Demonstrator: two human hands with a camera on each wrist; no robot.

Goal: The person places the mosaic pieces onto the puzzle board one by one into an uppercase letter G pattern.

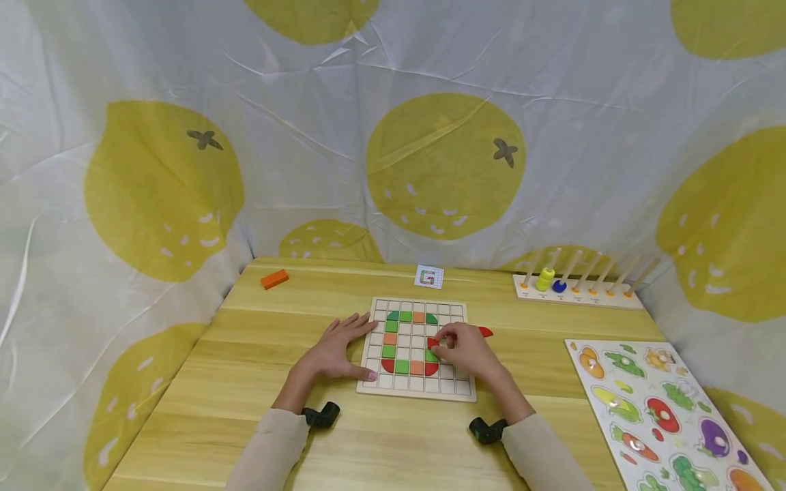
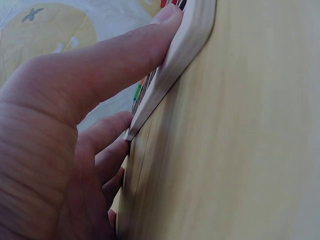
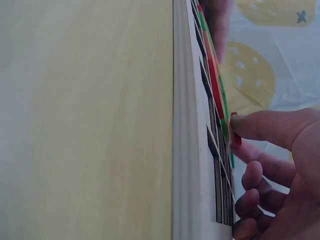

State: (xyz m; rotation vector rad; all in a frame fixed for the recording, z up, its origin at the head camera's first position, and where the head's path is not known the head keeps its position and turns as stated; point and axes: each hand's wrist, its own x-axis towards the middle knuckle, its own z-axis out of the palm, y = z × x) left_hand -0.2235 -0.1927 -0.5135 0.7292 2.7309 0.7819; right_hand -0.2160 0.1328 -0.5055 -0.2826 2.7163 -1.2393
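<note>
A square wooden grid board point(image 1: 460, 389) lies on the table, with a ring of green, orange and red pieces set in its squares. My left hand point(image 1: 334, 351) has its fingers spread along the board's left side; the thumb point(image 2: 167, 25) touches the rim. My right hand point(image 1: 463, 348) pinches a small red piece point(image 3: 237, 141) between thumb and forefinger, over the right side of the ring by a green square point(image 1: 431, 355). The other right fingers are loosely curled. Another red piece point(image 1: 486, 332) shows just past the right hand, partly hidden by it.
Behind the board lies a small pattern card point(image 1: 428, 277). An orange block point(image 1: 274, 279) is at the back left. A peg stand point(image 1: 577, 294) with yellow and blue beads stands back right. A vegetable picture board point(image 1: 645, 447) covers the right front. Lemon-print curtains surround the table.
</note>
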